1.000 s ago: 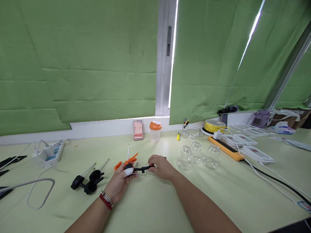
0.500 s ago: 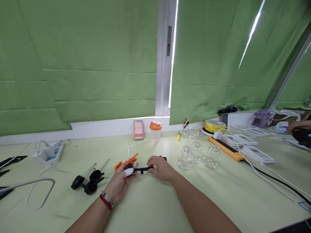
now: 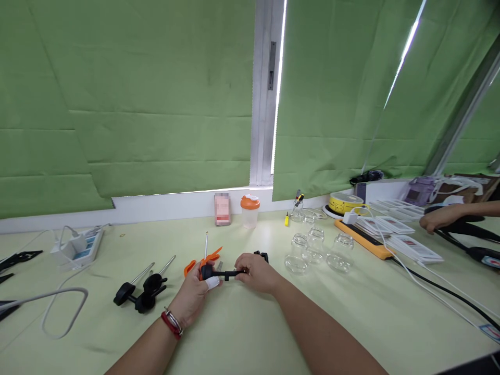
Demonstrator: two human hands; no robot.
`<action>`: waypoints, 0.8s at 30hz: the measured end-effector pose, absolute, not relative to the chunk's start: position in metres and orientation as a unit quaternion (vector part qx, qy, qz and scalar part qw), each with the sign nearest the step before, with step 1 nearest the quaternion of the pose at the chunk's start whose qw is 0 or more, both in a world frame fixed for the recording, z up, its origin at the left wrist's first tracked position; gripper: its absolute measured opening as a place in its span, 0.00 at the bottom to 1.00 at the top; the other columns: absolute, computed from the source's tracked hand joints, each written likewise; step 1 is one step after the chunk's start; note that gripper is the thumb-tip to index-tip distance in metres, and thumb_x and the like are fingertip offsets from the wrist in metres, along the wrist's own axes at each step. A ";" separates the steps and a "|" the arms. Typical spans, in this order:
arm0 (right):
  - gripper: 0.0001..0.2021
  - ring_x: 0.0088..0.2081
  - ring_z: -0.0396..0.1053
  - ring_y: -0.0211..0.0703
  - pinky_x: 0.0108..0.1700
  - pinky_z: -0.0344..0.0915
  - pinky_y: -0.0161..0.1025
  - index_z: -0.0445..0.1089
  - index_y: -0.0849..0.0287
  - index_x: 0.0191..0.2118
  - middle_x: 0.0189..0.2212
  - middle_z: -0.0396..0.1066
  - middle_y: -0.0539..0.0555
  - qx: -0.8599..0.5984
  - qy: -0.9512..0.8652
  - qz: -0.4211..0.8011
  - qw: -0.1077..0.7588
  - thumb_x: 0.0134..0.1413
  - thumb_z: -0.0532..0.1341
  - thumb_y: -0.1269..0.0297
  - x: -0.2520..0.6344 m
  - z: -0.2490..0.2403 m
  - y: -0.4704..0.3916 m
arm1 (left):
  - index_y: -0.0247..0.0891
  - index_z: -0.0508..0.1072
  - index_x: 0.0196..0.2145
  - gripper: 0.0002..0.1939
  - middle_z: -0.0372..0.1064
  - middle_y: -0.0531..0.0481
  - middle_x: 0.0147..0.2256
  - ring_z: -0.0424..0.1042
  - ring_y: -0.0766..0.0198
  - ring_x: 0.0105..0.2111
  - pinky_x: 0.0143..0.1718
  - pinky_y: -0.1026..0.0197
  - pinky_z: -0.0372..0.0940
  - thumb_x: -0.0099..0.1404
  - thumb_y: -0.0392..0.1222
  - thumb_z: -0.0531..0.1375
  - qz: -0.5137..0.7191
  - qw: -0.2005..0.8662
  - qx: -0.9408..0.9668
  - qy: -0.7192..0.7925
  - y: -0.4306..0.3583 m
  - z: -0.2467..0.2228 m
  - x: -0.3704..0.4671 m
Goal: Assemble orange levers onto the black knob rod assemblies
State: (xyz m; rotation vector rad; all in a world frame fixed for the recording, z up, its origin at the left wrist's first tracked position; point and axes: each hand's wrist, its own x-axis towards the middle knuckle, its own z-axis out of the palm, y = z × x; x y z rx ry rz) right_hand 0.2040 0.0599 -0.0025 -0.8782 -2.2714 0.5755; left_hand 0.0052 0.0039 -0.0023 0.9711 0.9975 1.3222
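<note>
A black rod-like part (image 3: 226,274) with a round knob at its left end spans the space between my hands. My left hand (image 3: 192,298), with a white wrap on the thumb, is closed on the knob end. Closed fingers of my right hand (image 3: 255,272) pinch the other end. Orange pieces (image 3: 213,256) and an upright metal rod (image 3: 206,245) show just behind my left hand. Small black pieces (image 3: 264,256) lie beyond my right hand. To the left rest black knobbed parts with metal rods (image 3: 145,299).
Glass jars (image 3: 299,253) stand to the right, near an orange power strip (image 3: 365,239) with cables. An orange-lidded cup (image 3: 250,211) is at the back. White cables and a socket block (image 3: 80,247) lie left. Another person's hand (image 3: 441,217) handles black items far right.
My left thumb has shifted lower on the black part, and my right hand has moved slightly left. The other person's hand has reached further in, with black items.
</note>
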 end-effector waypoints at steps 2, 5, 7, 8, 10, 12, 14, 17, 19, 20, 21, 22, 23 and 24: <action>0.04 0.29 0.66 0.35 0.34 0.64 0.33 0.69 0.59 0.29 0.35 0.71 0.50 -0.336 -0.860 0.226 0.310 0.46 0.63 0.74 0.204 -0.003 0.059 | 0.38 0.70 0.39 0.21 0.64 0.51 0.38 0.66 0.65 0.39 0.44 0.60 0.64 0.46 0.32 0.68 0.557 0.561 0.426 0.440 0.005 -0.004 0.005; 0.03 0.29 0.65 0.35 0.34 0.63 0.33 0.69 0.59 0.29 0.34 0.70 0.50 -0.335 -0.859 0.235 0.308 0.47 0.63 0.73 0.202 -0.004 0.058 | 0.37 0.69 0.38 0.21 0.63 0.51 0.37 0.65 0.65 0.36 0.40 0.60 0.64 0.45 0.32 0.68 0.558 0.542 0.434 0.455 0.006 -0.006 0.004; 0.03 0.30 0.64 0.35 0.34 0.62 0.32 0.68 0.59 0.29 0.33 0.69 0.50 -0.331 -0.860 0.235 0.309 0.47 0.62 0.73 0.201 -0.005 0.058 | 0.37 0.69 0.37 0.21 0.63 0.51 0.36 0.65 0.65 0.35 0.38 0.61 0.64 0.44 0.32 0.68 0.561 0.532 0.434 0.462 0.007 -0.007 0.004; 0.03 0.30 0.64 0.35 0.34 0.61 0.32 0.68 0.59 0.29 0.33 0.68 0.50 -0.330 -0.860 0.235 0.309 0.47 0.62 0.73 0.201 -0.005 0.057 | 0.38 0.69 0.37 0.21 0.63 0.52 0.35 0.65 0.65 0.34 0.38 0.61 0.63 0.43 0.32 0.68 0.563 0.528 0.434 0.464 0.007 -0.007 0.004; 0.03 0.30 0.63 0.35 0.33 0.60 0.31 0.67 0.59 0.29 0.32 0.67 0.50 -0.334 -0.861 0.235 0.304 0.47 0.62 0.72 0.200 -0.006 0.057 | 0.38 0.69 0.36 0.21 0.64 0.53 0.34 0.65 0.64 0.34 0.38 0.61 0.63 0.42 0.32 0.67 0.567 0.520 0.436 0.467 0.009 -0.008 0.004; 0.02 0.31 0.63 0.35 0.33 0.59 0.32 0.68 0.59 0.30 0.31 0.67 0.50 -0.346 -0.860 0.237 0.292 0.47 0.62 0.70 0.200 -0.006 0.057 | 0.38 0.68 0.35 0.21 0.63 0.54 0.34 0.65 0.64 0.34 0.38 0.60 0.63 0.42 0.32 0.67 0.567 0.515 0.441 0.468 0.010 -0.010 0.004; 0.03 0.30 0.63 0.36 0.32 0.58 0.32 0.69 0.59 0.32 0.30 0.67 0.50 -0.368 -0.853 0.252 0.272 0.49 0.61 0.67 0.200 -0.007 0.056 | 0.39 0.67 0.36 0.21 0.63 0.53 0.34 0.65 0.64 0.34 0.38 0.60 0.63 0.42 0.33 0.67 0.562 0.518 0.445 0.466 0.011 -0.011 0.003; 0.05 0.27 0.62 0.35 0.29 0.55 0.31 0.69 0.58 0.35 0.28 0.68 0.50 -0.396 -0.838 0.287 0.242 0.53 0.59 0.64 0.201 -0.009 0.056 | 0.38 0.66 0.37 0.21 0.62 0.52 0.35 0.64 0.63 0.36 0.40 0.58 0.63 0.44 0.33 0.67 0.555 0.523 0.452 0.463 0.012 -0.013 0.002; 0.06 0.26 0.62 0.35 0.28 0.55 0.31 0.69 0.58 0.35 0.26 0.68 0.49 -0.397 -0.836 0.300 0.234 0.53 0.58 0.63 0.201 -0.010 0.056 | 0.38 0.65 0.37 0.21 0.62 0.52 0.35 0.64 0.63 0.37 0.41 0.58 0.63 0.45 0.34 0.67 0.554 0.515 0.459 0.466 0.013 -0.014 0.002; 0.06 0.26 0.62 0.35 0.28 0.54 0.31 0.69 0.58 0.36 0.25 0.67 0.49 -0.392 -0.837 0.302 0.233 0.53 0.58 0.64 0.201 -0.010 0.056 | 0.38 0.65 0.37 0.22 0.62 0.52 0.35 0.64 0.63 0.37 0.42 0.58 0.62 0.45 0.34 0.67 0.555 0.509 0.464 0.468 0.013 -0.015 0.002; 0.06 0.26 0.62 0.35 0.28 0.54 0.31 0.69 0.58 0.36 0.25 0.67 0.49 -0.386 -0.839 0.304 0.235 0.53 0.58 0.65 0.201 -0.010 0.056 | 0.38 0.65 0.38 0.22 0.62 0.52 0.35 0.64 0.63 0.37 0.43 0.58 0.61 0.45 0.34 0.67 0.555 0.502 0.467 0.471 0.013 -0.015 0.002; 0.06 0.26 0.62 0.35 0.29 0.54 0.31 0.69 0.58 0.36 0.25 0.67 0.49 -0.380 -0.839 0.309 0.236 0.53 0.57 0.65 0.200 -0.010 0.056 | 0.38 0.65 0.38 0.22 0.62 0.52 0.35 0.64 0.64 0.38 0.43 0.59 0.61 0.45 0.34 0.67 0.555 0.497 0.470 0.473 0.013 -0.016 0.002; 0.07 0.26 0.61 0.35 0.29 0.54 0.31 0.70 0.57 0.37 0.25 0.67 0.48 -0.374 -0.840 0.315 0.236 0.53 0.57 0.66 0.200 -0.011 0.055 | 0.38 0.65 0.37 0.21 0.63 0.53 0.34 0.64 0.64 0.38 0.43 0.59 0.60 0.45 0.34 0.67 0.555 0.495 0.470 0.475 0.013 -0.016 0.002; 0.07 0.26 0.61 0.34 0.29 0.55 0.31 0.70 0.57 0.37 0.25 0.67 0.48 -0.367 -0.840 0.322 0.235 0.52 0.56 0.67 0.199 -0.011 0.055 | 0.38 0.65 0.37 0.21 0.63 0.53 0.34 0.65 0.64 0.38 0.43 0.59 0.60 0.45 0.34 0.67 0.556 0.495 0.467 0.476 0.013 -0.016 0.002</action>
